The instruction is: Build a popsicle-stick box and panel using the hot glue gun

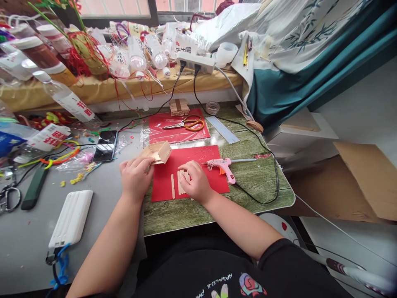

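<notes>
My left hand (136,176) grips a small box made of wooden craft sticks (160,152), tilted above the left part of a red sheet (203,157). My right hand (195,180) hovers over or touches a row of loose craft sticks (180,187) on that sheet. Its fingers are curled, with a gap between thumb and forefinger, and nothing shows in them. One single craft stick (173,186) lies just left of the row. Right of my right hand rests a pink hot glue gun (227,169) with a glue stick in its back and strands of glue near its nozzle.
Behind the sheet lie scissors (194,123) on a wrapped red pack (156,126), a bundle of craft sticks (179,108) and pale glue sticks (222,129). A black cord (277,182) loops at the right. A phone (105,145) and a white power bank (71,218) lie left.
</notes>
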{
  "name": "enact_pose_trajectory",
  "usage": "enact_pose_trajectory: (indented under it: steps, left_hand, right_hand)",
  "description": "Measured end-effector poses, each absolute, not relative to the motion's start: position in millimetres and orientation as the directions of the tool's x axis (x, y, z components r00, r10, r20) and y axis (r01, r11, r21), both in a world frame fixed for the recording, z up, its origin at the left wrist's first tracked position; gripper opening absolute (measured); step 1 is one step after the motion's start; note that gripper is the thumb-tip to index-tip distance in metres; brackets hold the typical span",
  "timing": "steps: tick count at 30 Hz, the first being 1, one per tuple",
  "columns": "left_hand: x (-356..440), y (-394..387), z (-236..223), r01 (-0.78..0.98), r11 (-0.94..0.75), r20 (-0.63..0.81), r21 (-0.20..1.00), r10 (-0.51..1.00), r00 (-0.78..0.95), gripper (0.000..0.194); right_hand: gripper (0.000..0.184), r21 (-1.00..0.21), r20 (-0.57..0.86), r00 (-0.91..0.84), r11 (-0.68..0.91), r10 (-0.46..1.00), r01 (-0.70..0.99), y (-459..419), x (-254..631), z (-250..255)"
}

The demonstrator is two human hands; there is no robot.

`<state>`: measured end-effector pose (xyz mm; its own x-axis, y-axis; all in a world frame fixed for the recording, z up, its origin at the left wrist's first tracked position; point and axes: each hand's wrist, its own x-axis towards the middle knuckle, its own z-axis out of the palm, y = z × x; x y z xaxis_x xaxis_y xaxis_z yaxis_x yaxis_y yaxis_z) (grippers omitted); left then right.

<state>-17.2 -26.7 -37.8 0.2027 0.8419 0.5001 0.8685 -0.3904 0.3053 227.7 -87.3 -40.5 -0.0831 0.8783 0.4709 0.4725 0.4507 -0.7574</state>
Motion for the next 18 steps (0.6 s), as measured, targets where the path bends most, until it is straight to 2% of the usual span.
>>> enact_pose_trajectory:
  steps: [4, 7, 11, 13, 16, 18]
  left_hand:
    - [-10, -29, -44, 0.908, -0.351, 0.423, 0.229, 0.876, 0.232, 0.022]
    - [-7, -34, -43, 0.911, -0.358, 0.354, 0.207, 0.895, 0.272, 0.03]
    - [-5, -55, -31, 0.905, -0.376, 0.3, 0.197, 0.902, 0.31, 0.039]
    - [-2, -73, -25, 0.876, -0.433, 0.284, 0.211, 0.885, 0.369, 0.038]
    - [4, -100, -22, 0.763, -0.608, 0.23, 0.221, 0.793, 0.565, 0.035]
    - [7, -112, -25, 0.76, -0.613, 0.237, 0.218, 0.788, 0.568, 0.034]
  right_hand:
    - [0.021, -0.777, 0.486, -0.057, 0.461, 0.872, 0.429, -94, 244, -27]
    - [0.022, -0.773, 0.409, -0.102, 0.404, 0.907, 0.489, -107, 262, -18]
    - [0.024, -0.626, 0.32, -0.316, 0.45, 0.893, 0.637, -138, 278, -22]
    - [0.029, -0.552, 0.271, -0.399, 0.481, 0.876, 0.681, -155, 285, -30]
    - [0.044, -0.467, 0.237, -0.442, 0.501, 0.865, 0.729, -173, 294, -43]
    - [0.05, -0.446, 0.206, -0.446, 0.49, 0.871, 0.749, -178, 298, -48]
